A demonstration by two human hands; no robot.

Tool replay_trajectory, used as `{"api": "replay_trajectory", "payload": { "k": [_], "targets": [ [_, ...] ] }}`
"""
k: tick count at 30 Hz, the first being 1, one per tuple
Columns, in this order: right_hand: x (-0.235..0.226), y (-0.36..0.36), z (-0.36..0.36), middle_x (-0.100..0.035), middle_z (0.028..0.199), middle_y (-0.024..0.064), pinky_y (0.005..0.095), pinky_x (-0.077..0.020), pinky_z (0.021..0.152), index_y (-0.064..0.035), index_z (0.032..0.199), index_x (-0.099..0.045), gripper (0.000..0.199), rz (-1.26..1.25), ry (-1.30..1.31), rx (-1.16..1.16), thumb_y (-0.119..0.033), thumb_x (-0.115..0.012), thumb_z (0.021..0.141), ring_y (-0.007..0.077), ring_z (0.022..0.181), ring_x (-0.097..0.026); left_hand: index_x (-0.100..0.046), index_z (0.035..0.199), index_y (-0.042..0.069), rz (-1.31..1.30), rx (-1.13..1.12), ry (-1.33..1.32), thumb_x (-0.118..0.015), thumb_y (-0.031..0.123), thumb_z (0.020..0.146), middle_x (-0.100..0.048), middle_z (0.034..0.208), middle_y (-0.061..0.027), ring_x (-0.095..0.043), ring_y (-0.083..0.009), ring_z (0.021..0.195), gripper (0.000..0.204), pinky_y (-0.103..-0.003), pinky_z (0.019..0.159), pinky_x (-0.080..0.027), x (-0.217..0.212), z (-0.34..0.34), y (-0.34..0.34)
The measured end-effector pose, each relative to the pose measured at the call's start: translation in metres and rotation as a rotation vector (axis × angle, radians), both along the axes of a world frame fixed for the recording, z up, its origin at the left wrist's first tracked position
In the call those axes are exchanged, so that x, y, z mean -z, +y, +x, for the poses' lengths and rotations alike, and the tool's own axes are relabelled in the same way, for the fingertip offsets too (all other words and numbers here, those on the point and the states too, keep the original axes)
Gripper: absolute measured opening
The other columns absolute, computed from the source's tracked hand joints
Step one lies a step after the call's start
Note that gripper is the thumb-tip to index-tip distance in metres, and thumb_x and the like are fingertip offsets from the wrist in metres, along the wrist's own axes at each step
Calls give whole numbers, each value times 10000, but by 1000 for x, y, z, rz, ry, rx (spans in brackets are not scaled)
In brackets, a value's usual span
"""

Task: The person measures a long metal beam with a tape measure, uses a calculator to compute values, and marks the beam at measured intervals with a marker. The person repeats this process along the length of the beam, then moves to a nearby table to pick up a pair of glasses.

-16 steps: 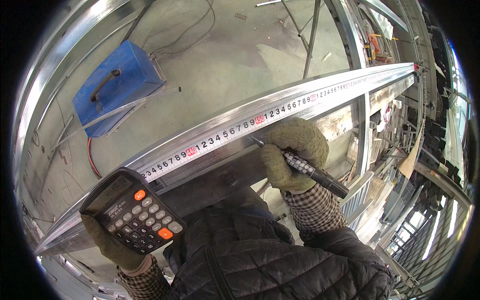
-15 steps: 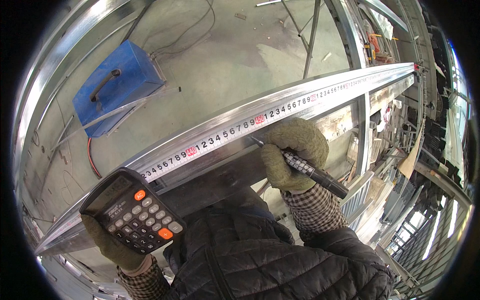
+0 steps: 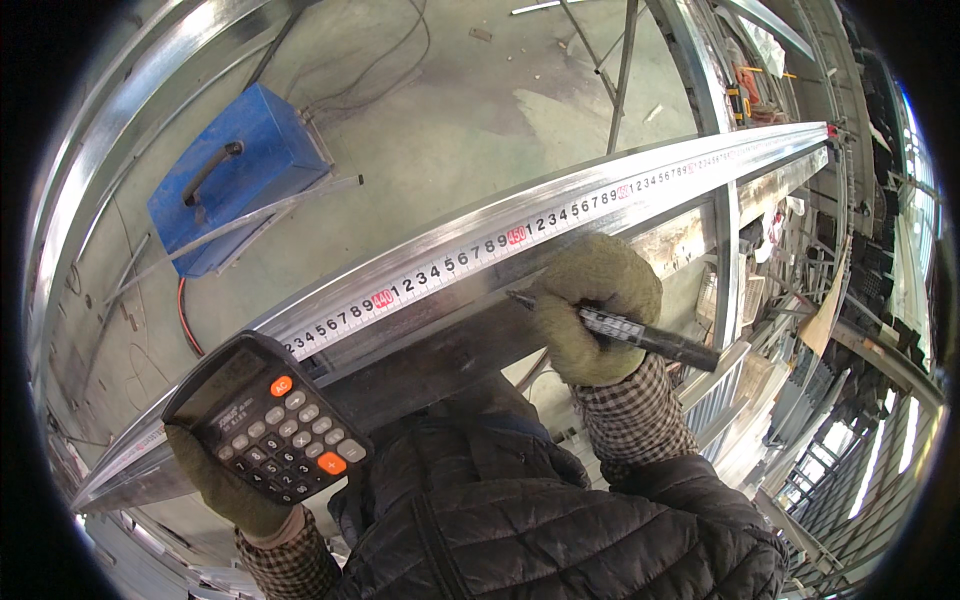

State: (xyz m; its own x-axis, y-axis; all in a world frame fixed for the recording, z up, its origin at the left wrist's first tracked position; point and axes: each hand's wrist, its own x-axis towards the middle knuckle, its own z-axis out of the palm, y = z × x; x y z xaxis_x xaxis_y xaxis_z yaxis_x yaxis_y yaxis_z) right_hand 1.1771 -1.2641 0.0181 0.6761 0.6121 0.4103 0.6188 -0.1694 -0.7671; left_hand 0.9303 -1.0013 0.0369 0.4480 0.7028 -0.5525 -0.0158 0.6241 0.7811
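Note:
My left hand (image 3: 215, 480), in a green work glove, grips a black desk calculator (image 3: 270, 420) with grey and orange keys. The calculator is tilted, and its lower left edge rests in the hand. Past its upper right corner runs a white tape measure (image 3: 450, 266) with black and red figures, stretched along a shiny metal profile (image 3: 480, 215). My right hand (image 3: 600, 300), gloved alike, is closed round a black marker pen (image 3: 650, 340). The pen's tip points left, just below the tape and apart from its figures. The glove hides the middle of the pen.
On the floor beyond the profile stands a blue box-shaped machine (image 3: 235, 170) with a black handle. A thin metal strip (image 3: 270, 208) leans across it. Cables (image 3: 400, 70) lie at the back. To the right, an upright steel post (image 3: 727, 270) stands among stacked metal pieces.
My right hand has drawn slightly down and right. The marker's tip has moved away from the tape, and the pen lies flatter. My left hand and the calculator have barely moved.

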Motion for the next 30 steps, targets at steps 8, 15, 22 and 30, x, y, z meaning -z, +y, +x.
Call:
{"api": "replay_trajectory", "payload": {
  "k": [8,15,22,30],
  "targets": [
    [-5,15,-20,-734,784,54,383,-590,619,-113,928,-738,207,-75,-14,47,-84,-846,753,256,668,-722,-612,1428,-12,-28,28,-56,-463,514,1141,-743,1294,-209,-794,-297,1060,618,-440,874,-709,1,3,3],
    [-4,21,-24,-753,823,58,377,-597,630,-117,977,-734,277,-114,-105,63,-118,-881,744,261,704,-744,-617,1436,0,-13,141,-124,-467,527,1135,-736,1316,-218,-791,-300,1081,625,-460,894,-707,5,-1,7],
    [-2,18,-26,-743,811,68,372,-587,607,-116,983,-733,283,-164,-59,75,-121,-884,745,263,688,-737,-616,1435,-4,-18,121,-126,-466,524,1136,-734,1322,-223,-793,-305,1076,625,-465,892,-707,9,-5,8],
    [-3,18,-28,-758,827,103,328,-576,655,-66,967,-749,175,-86,-43,47,-18,-789,803,215,693,-717,-616,1428,-17,-36,107,-134,-462,541,1133,-746,1287,-219,-789,-306,1079,649,-462,903,-701,6,-2,7]
  ]
}}
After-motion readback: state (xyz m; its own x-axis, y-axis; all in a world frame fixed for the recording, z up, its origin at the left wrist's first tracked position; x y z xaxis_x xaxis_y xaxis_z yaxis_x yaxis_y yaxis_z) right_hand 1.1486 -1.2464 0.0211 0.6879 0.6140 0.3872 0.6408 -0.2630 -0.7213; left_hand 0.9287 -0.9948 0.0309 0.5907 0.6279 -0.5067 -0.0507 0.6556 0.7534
